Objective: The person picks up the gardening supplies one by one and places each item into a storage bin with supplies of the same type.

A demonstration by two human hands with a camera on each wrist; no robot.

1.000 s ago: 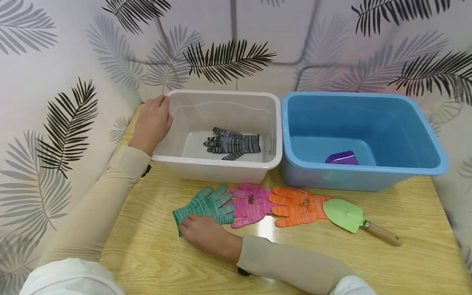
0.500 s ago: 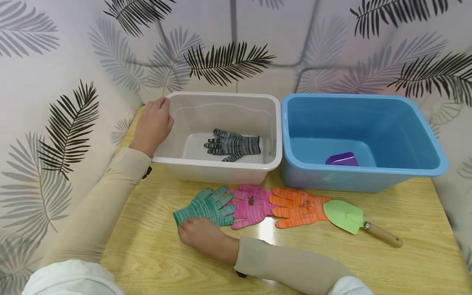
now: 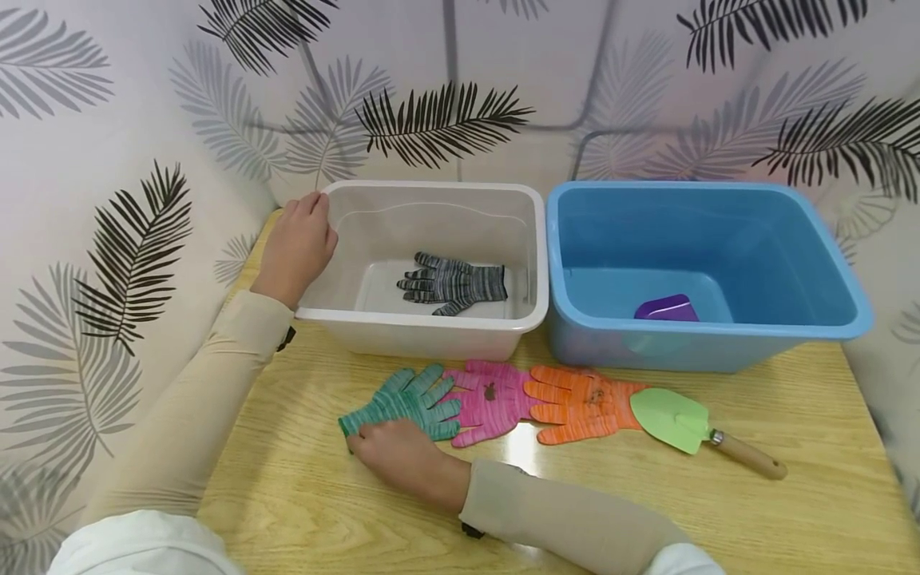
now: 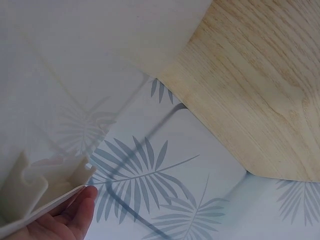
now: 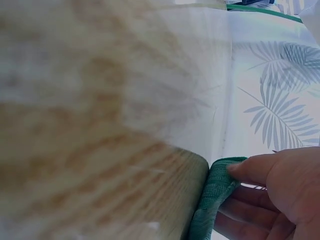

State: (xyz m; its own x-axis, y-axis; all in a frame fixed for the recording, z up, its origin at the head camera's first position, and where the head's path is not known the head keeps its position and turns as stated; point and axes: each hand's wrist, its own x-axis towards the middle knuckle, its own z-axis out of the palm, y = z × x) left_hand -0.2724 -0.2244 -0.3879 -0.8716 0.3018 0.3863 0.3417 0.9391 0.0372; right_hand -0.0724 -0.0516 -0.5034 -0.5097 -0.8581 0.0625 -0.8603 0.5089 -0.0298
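Note:
My left hand (image 3: 298, 247) grips the left rim of the white bin (image 3: 424, 323); in the left wrist view, its fingers (image 4: 82, 212) curl under the rim. A grey striped glove (image 3: 460, 281) lies on the bin's floor. On the table, my right hand (image 3: 410, 459) pinches the cuff of a green glove (image 3: 410, 399). The right wrist view has the thumb on top of that green cuff (image 5: 217, 182), with the other fingers underneath. To the right, a pink glove (image 3: 496, 403) and an orange glove (image 3: 575, 403) lie flat in a row, overlapping end to end.
A green trowel (image 3: 672, 419) with a wooden handle lies beyond the orange glove, blade against its cuff. Beside the white bin stands a blue bin (image 3: 711, 347) with a purple object (image 3: 668, 308) inside. Leaf-patterned cloth (image 3: 460, 72) hangs behind the wooden table (image 3: 302, 511).
The right hand has stayed near the green glove's cuff with only small shifts, and less of the cuff's lower corner shows now. The left hand keeps its hold on the white bin.

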